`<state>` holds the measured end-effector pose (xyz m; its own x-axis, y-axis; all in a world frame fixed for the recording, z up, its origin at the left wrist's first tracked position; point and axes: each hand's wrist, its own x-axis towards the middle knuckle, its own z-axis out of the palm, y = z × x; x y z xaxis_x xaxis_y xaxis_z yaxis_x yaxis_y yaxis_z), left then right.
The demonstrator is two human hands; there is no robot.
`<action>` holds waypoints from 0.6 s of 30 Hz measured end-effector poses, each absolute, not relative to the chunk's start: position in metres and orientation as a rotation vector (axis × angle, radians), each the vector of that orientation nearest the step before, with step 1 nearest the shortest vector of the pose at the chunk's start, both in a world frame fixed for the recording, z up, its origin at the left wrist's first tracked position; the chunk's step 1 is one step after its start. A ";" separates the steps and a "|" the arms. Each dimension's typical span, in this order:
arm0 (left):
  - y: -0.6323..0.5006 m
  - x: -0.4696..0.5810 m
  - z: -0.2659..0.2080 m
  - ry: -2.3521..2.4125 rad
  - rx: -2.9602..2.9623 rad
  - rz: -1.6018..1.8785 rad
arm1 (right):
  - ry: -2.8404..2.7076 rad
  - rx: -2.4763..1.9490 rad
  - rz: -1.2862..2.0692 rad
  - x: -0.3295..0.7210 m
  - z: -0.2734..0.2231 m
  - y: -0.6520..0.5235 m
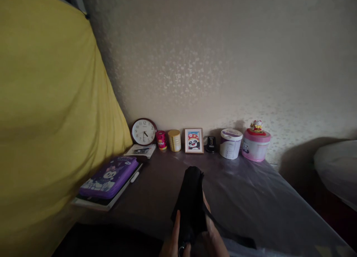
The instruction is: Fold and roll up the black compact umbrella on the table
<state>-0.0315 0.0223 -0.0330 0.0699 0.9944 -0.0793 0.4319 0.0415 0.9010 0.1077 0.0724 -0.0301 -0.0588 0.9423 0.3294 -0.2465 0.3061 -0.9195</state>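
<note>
A black folded umbrella (189, 197) is held between both hands above the front middle of the table, its far end pointing towards the wall. My left hand (175, 236) grips its near left side, with fingers along the dark fabric. On the right side, my right hand (214, 234) wraps around it, and part of those fingers is hidden behind the umbrella. A black strap (231, 233) hangs off to the right with its end near the tabletop. A small metal ring (182, 249) shows at the near end, by the left fingers.
Against the wall stand a clock (144, 132), a pink can (161, 140), a yellow can (174, 141), a picture frame (194, 151), a black device (211, 144) and two tubs. A purple case (111, 179) lies left. Black fabric (111, 242) lies at front left; a yellow curtain (50, 100) hangs beside.
</note>
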 end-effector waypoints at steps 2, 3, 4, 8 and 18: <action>0.022 -0.033 -0.034 1.591 1.621 0.737 | -1.004 -0.829 1.250 0.103 -0.022 0.090; 0.022 -0.034 -0.034 1.639 1.664 0.664 | -0.878 -0.862 1.337 0.101 -0.020 0.098; 0.022 -0.035 -0.033 1.687 1.707 0.589 | -0.765 -0.886 1.410 0.100 -0.018 0.105; 0.019 -0.033 -0.032 1.859 1.890 0.373 | -0.533 -0.981 1.433 0.098 -0.019 0.117; 0.013 -0.033 -0.033 1.675 1.976 0.433 | -0.402 -1.129 1.447 0.089 -0.019 0.116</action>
<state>-0.0333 0.0128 -0.0330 0.1885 0.9786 -0.0826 0.8162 -0.1093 0.5674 0.0893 0.1159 -0.0188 0.1676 0.9015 -0.3990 -0.5664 -0.2433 -0.7874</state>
